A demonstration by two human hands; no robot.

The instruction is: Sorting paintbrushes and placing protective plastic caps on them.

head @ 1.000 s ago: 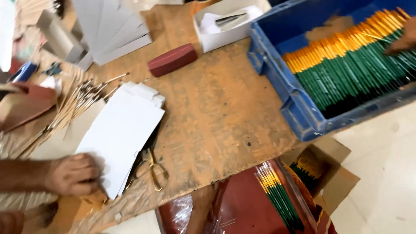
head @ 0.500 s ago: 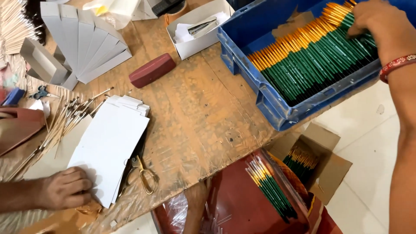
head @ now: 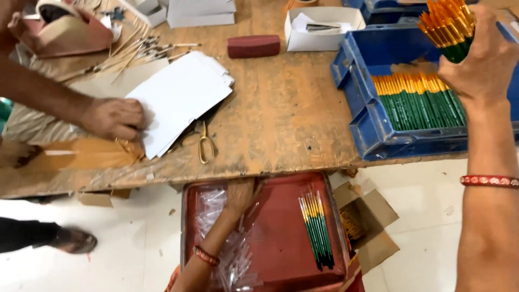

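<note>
While holding the right hand above the far right corner of the blue crate, clenching its fingers tight round a bundle of brushes with green handles and orange ends. Leaving more of the same brushes lying in a row inside the crate. Reaching the left hand down into a red tray, below and left of the crate, and resting it on clear plastic sleeves; fingers partly hidden, so cannot tell whether curled or spread. Showing a small cluster of brushes lying in that tray on the side nearer the crate. Far left of the crate, another person's hand pressing flat on white sheets, with scissors lying between those sheets and the crate.
</note>
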